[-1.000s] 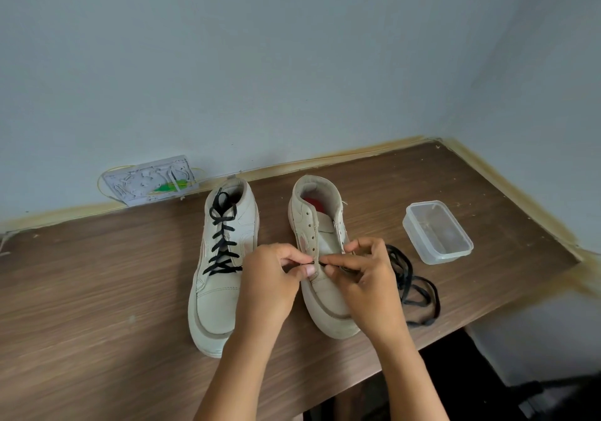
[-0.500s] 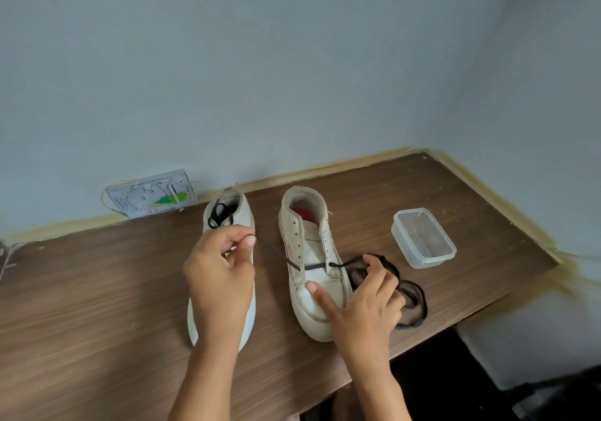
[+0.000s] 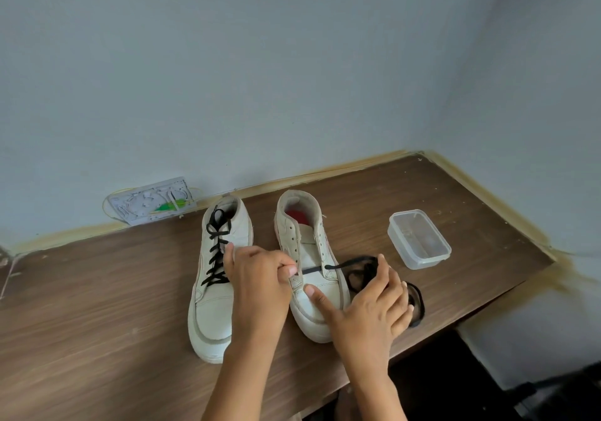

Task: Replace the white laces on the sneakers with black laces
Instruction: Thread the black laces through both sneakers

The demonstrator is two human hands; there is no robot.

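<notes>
- My left hand is curled up, and its fingers pinch one end of the black lace right at the left side of the right shoe.
- My right hand lies flat with its fingers spread. The thumb presses on the front of that shoe. The other fingers rest on the loose pile of lace beside it.
- The lace makes one short bar across the lowest holes. The rest lies in a heap on the table, just right of the shoe.
- The left shoe already has black lace crossed all the way up. I see no white lace.
- I think I am on the first row of the second shoe. Next I need to make both ends even, then cross them up to the next holes.
- Both shoes stand upright, side by side. Their toes point at me and their heels point at the wall. The long way of each shoe runs from me to the wall.
- A clear box sits farther right.
</notes>
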